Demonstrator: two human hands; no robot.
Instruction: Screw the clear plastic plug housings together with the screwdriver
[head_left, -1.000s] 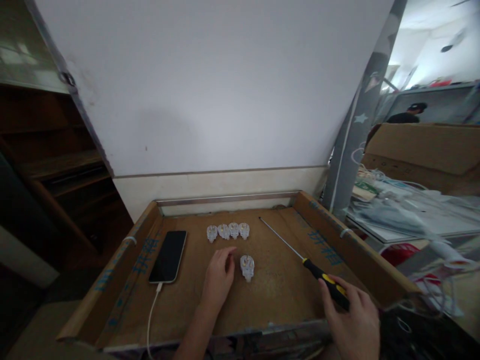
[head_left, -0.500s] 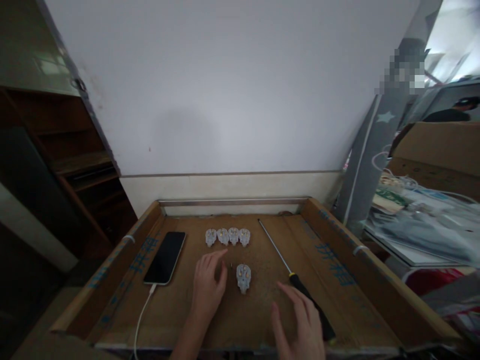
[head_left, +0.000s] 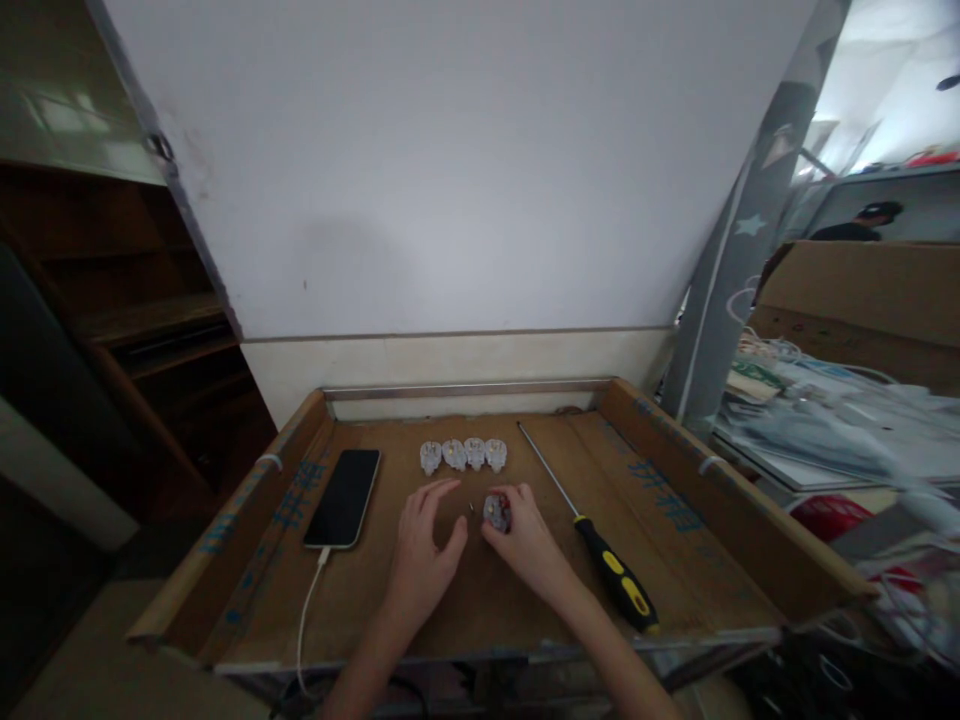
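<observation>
My right hand [head_left: 521,530] has its thumb and fingers closed around a clear plug [head_left: 495,512], which sits low over the cardboard. My left hand [head_left: 429,535] is open to the left of it, thumb and fingers apart, with nothing between them. Between the two hands lies a tiny metal piece, perhaps a screw or pin [head_left: 472,507]. Farther back, several clear plugs [head_left: 453,455] stand in a row, side by side. A long screwdriver [head_left: 611,565] with a black and yellow handle rests to the right of my right hand.
A phone [head_left: 343,498] with a white cable [head_left: 309,610] lies on the left of the cardboard-lined tray [head_left: 540,630]. Raised cardboard sides [head_left: 739,510] border it. A white panel [head_left: 465,180] rises behind. Bags and papers [head_left: 817,430] are piled at the right; a person [head_left: 859,225] is beyond.
My right hand has moved left and inward from beside the screwdriver handle and taken hold of the single plug. My left hand stays open near the same spot. The camera view has shifted slightly.
</observation>
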